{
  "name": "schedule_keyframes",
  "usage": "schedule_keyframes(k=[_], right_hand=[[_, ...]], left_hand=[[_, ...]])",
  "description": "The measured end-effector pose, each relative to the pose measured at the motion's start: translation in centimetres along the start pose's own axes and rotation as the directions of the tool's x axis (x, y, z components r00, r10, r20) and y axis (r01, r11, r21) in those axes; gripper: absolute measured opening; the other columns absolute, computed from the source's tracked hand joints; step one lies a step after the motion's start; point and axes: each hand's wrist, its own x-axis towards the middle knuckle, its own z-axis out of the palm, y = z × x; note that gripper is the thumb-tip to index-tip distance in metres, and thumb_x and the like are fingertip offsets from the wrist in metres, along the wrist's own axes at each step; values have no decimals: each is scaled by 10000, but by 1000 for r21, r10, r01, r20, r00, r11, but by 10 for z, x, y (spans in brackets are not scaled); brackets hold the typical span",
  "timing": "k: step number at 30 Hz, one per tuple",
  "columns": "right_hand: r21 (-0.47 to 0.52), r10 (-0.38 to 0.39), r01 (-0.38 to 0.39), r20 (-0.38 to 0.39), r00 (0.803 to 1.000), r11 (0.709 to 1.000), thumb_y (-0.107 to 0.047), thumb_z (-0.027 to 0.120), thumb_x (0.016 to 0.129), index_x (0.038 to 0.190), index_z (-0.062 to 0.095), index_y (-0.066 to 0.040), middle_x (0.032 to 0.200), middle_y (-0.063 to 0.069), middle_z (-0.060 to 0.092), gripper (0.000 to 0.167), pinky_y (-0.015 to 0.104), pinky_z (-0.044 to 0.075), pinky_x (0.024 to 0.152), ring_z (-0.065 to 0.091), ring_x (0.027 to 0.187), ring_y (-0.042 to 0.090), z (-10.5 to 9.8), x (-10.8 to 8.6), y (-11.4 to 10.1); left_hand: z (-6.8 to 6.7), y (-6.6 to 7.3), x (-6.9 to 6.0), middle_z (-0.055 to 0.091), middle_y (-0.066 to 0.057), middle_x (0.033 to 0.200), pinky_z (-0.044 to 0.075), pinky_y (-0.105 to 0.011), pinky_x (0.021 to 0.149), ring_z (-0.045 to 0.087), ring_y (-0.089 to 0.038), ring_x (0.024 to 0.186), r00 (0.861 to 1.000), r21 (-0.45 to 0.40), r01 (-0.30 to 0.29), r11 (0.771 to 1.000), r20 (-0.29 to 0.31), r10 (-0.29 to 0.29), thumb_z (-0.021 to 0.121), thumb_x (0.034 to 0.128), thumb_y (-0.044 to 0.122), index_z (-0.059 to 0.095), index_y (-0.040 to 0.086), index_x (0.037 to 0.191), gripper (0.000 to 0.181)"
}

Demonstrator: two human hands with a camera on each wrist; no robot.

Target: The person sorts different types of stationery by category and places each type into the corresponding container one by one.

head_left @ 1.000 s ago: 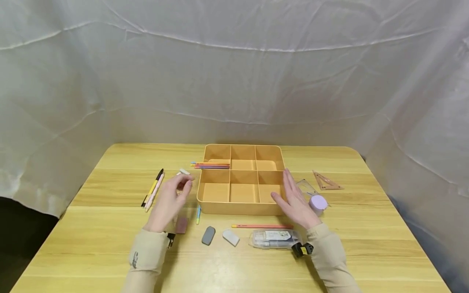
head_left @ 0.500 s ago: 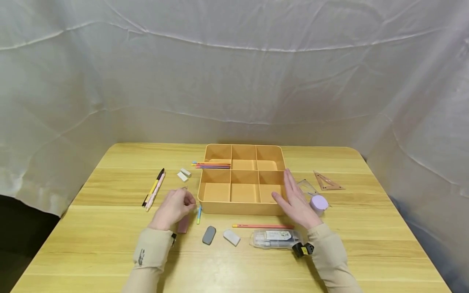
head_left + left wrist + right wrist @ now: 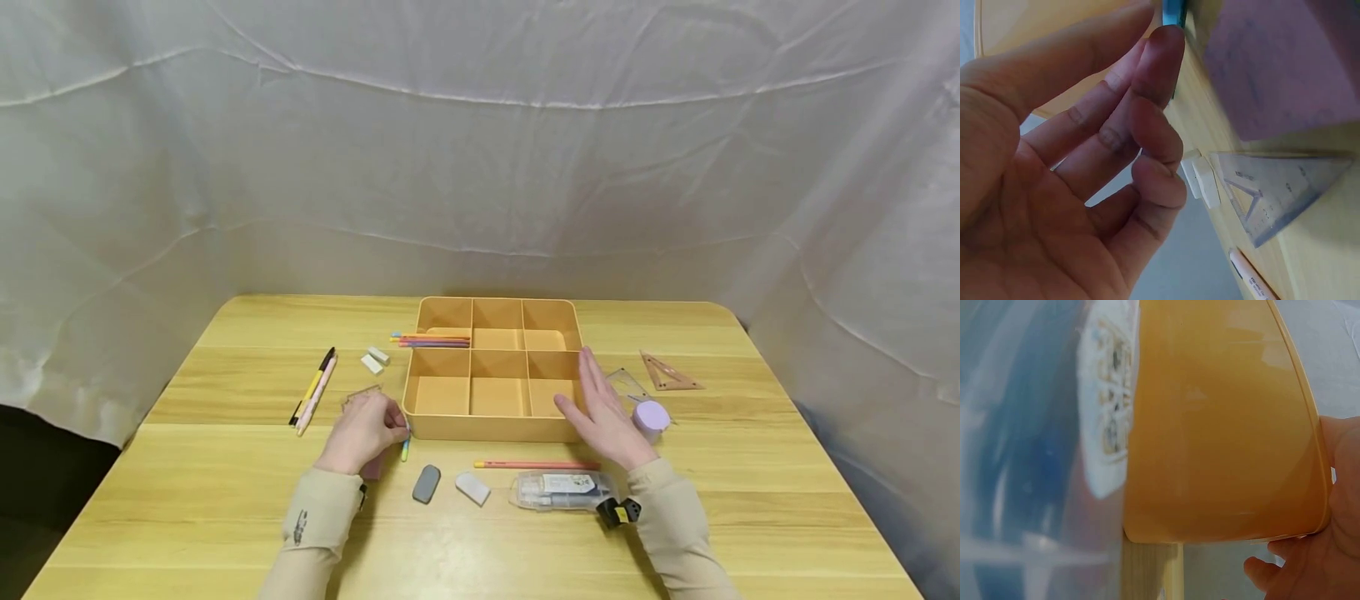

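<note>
Left hand [image 3: 363, 432]: fingers curled at blue pencil's [image 3: 405, 451] far end, grip unclear | pencil: beside box's [image 3: 495, 428] near-left corner | right hand [image 3: 606, 419]: fingers straight against box's right side, gripping nothing | risk: end-only pinch could let pencil swivel

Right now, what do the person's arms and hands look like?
Beige left sleeve with a dark marking; beige right sleeve. Left hand and right hand ungloved. On the right, a black device with a yellow patch; on the left, a partly hidden dark one.
</note>
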Motion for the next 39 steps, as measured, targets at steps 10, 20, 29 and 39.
schedule_keyframes(k=[10, 20, 29, 39], right_hand=[[-6, 3, -3, -1, 1000, 1000, -411, 411, 1066, 1599, -56, -6, 1693, 188, -94, 816, 662, 81, 1233, 5, 1561, 437, 0, 0, -1], [-5, 3, -3, -2, 1000, 1000, -411, 415, 1063, 1597, -44, 8, 1692, 194, -89, 819, 670, 81, 1229, 11, 1559, 442, -1, -1, -2], [-5, 8, -8, 2, 1000, 1000, -417, 413, 1063, 1598, -53, -2, 1693, 187, -94, 822, 671, 80, 1229, 11, 1562, 433, -1, -1, -2], [-11, 5, -5, -1, 1000, 1000, -412, 412, 1064, 1597, -44, 4, 1693, 189, -91, 815, 667, 85, 1230, 17, 1559, 441, -1, -1, -1]], left_hand=[[1, 2, -1, 687, 43, 708, 476, -344, 716, 564, -133, 735, 999, 2, 30, 1000, 31, -30, 790, 793, 87, 698, 152, 673, 164], [1, 4, -3, 660, 56, 663, 424, -281, 647, 529, -118, 663, 999, 9, 25, 1000, 45, -25, 759, 815, 67, 690, 161, 648, 203], [2, 5, -4, 648, 35, 658, 450, -303, 648, 547, -129, 605, 997, 39, 54, 998, 43, -56, 726, 797, 32, 665, 147, 624, 217], [4, 7, -4, 661, -32, 675, 460, -279, 548, 570, -147, 524, 993, 40, 114, 993, 28, -115, 796, 777, 81, 696, 88, 685, 135]])
